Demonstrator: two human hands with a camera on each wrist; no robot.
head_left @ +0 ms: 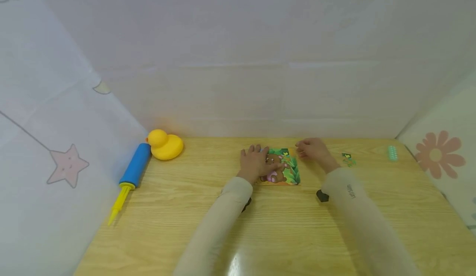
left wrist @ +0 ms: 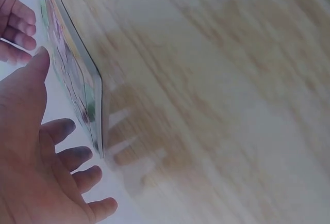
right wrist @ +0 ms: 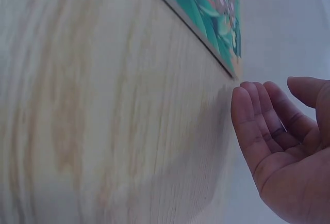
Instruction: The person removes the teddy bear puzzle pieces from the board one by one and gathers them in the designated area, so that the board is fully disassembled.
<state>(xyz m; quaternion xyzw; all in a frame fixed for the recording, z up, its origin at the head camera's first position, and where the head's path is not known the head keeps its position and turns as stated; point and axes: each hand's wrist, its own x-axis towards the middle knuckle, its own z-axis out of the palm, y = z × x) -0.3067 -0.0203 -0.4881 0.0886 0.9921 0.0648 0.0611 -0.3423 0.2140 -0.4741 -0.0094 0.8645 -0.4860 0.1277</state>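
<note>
A flat picture puzzle with a brown bear among green leaves lies on the wooden table. Seams between its pieces show in the left wrist view, on the puzzle seen edge-on. My left hand is over its left side with the fingers spread, hiding part of the picture. At the upper right corner of the board, my right hand hovers with loosely bent fingers. Nothing lies between the thumb and fingers of that hand in the right wrist view.
Right of the right hand lies a small puzzle piece. A pale green dotted object is near the table's right edge. To the left are a yellow rubber duck and a blue and yellow hand pump. White sheeting stands behind the table.
</note>
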